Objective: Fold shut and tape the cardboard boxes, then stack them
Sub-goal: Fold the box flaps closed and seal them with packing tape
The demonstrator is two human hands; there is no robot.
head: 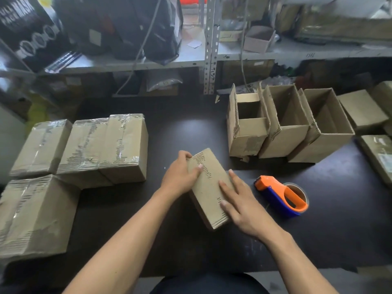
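Observation:
A small cardboard box with its flaps folded down lies at the table's middle, turned at an angle. My left hand grips its far left edge, fingers curled over the corner and thumb on top. My right hand rests flat on the top flaps, fingers straight. An orange and blue tape dispenser lies on the table just right of my right hand. Several taped boxes sit grouped at the left. Three open boxes stand in a row at the back right.
The dark table shows bare surface between the box groups. More cardboard boxes lie at the far right edge. A metal shelf rack with bags and cartons rises behind the table.

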